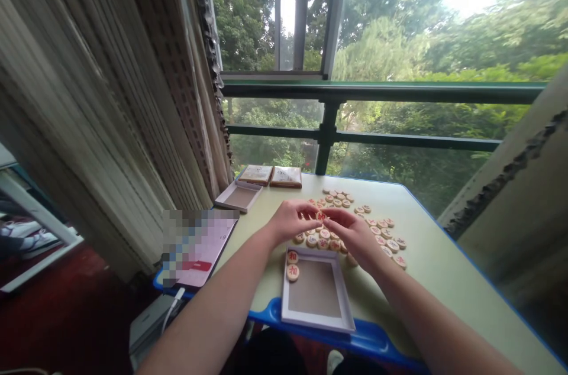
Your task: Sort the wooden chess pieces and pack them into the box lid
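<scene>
Tbl [426, 245]: round pc [320, 218], face twd cam

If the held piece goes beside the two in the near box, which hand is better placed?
Probably the left hand: it is nearer the two pieces, at the left of the near box. The right hand sits farther right. Both hands seem to hold the held piece.

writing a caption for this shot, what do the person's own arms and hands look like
The left hand and right hand are both ungloved; no rings or markings can be made out. The left forearm and right forearm are bare and taper towards the wrists, with no sleeve, watch or bracelet showing on either.
</scene>
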{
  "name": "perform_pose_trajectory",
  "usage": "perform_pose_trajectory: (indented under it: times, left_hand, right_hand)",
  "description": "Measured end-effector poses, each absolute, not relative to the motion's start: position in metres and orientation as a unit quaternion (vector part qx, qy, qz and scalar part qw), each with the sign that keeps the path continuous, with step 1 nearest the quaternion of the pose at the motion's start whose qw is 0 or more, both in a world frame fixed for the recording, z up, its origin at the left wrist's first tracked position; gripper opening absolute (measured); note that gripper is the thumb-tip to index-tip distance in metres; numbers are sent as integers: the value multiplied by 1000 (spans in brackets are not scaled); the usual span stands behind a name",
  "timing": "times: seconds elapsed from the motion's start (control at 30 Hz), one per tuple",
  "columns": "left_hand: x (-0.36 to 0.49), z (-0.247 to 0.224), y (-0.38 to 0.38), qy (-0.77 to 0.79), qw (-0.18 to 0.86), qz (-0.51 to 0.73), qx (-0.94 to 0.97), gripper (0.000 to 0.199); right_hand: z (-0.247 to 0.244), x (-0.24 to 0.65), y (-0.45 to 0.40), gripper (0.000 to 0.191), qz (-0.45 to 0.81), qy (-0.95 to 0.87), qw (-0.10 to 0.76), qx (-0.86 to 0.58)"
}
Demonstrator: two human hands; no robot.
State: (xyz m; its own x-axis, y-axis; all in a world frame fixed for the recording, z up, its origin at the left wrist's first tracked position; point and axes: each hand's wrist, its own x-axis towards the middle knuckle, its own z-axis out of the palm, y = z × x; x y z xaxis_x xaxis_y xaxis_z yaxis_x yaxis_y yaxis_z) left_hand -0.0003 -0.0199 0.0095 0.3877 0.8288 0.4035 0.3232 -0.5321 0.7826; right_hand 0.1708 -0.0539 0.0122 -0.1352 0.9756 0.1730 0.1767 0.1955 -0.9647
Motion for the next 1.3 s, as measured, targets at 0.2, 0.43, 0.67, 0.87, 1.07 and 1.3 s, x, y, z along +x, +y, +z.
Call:
perform_pose_trajectory:
  times: [0.2,0.43,0.67,0.87,1.07,1.3]
  left_hand:
    - [-2,11,-20,361,457,396,710,36]
    - [-7,10,-19,358,520,388,671,43]
    - [-14,12,-18,351,528,382,673,41]
    - [-16,12,-15,346,533,350,688,38]
    - [-27,18,-14,360,536,282,710,35]
    - [-44,24,-17,447,458,158,752,30]
  right_hand:
    - [12,173,-53,34,402,-651,458,-453]
    - [11,174,-52,28,381,-677,456,-434]
    - [7,172,-52,34,329,-724,437,-420]
    - [6,173,-51,30,304,-744,427,-414]
    - [9,173,-56,28,282,-752,416,-426]
    - [6,165,-66,17,205,-841,331,-375]
